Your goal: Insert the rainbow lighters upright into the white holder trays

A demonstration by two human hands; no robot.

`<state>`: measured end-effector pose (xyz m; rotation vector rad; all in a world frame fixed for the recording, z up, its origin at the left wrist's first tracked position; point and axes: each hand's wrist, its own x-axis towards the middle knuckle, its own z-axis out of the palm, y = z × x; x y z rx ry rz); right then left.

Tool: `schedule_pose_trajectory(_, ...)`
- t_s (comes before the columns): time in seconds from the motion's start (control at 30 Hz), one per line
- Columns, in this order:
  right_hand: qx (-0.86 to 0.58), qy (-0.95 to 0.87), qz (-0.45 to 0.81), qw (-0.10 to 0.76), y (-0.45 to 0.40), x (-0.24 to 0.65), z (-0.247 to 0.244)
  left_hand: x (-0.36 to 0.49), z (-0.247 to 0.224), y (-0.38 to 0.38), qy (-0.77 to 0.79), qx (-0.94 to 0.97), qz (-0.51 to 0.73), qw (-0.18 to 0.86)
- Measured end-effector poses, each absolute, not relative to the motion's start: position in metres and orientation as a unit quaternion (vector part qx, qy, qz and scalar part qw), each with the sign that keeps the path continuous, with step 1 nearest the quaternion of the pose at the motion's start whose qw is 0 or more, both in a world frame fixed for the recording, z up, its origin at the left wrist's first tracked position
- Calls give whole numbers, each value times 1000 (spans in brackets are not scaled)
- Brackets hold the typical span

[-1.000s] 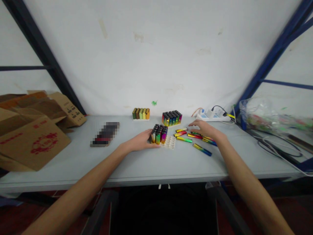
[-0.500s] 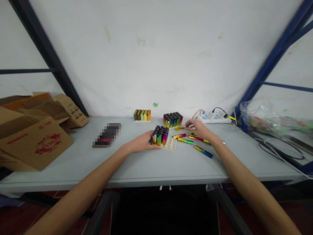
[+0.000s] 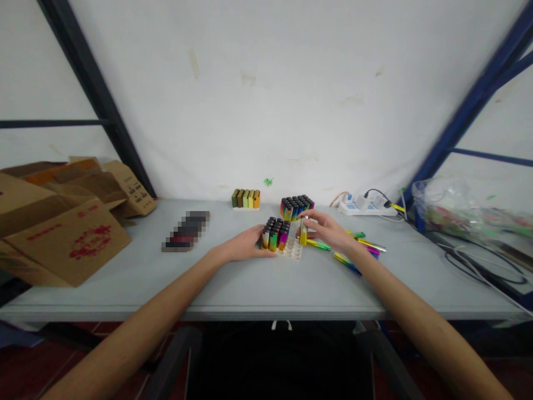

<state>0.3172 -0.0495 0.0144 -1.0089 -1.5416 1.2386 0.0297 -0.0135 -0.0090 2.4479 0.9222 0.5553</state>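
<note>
A white tray with round holes [image 3: 295, 250] lies on the table, its left part filled with upright shiny coloured tubes [image 3: 273, 240] with black ends. My left hand [image 3: 245, 243] grips the tray's left end, thumb along the front and the other fingers partly hidden behind the tubes. Over the bare holes on the right, my right hand [image 3: 327, 229] pinches a shiny gold tube [image 3: 303, 233], held upright. Whether its lower end touches the tray I cannot tell. Loose tubes lie near my right hand, among them a yellow-green tube [image 3: 320, 245] and a yellow-blue tube [image 3: 346, 262], partly behind my wrist.
Behind stand a second block of black-ended tubes [image 3: 296, 208] and a block of green-to-orange tubes [image 3: 245, 199]. Cardboard boxes [image 3: 79, 239] and a pixelated dark object [image 3: 186, 232] are at left. A power strip [image 3: 362, 206], cables and plastic bags [image 3: 445, 200] are at right.
My right hand has brought the gold tube left and toward me from the table and turned it upright over the tray. My left hand keeps its hold. The view has shifted slightly.
</note>
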Motion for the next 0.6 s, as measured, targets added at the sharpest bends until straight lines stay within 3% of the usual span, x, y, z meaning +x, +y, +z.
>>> schedule_pose_trajectory(0.6,-406,-563,547,467,-49,299,-2,29,-9,-12,337,891,198,230)
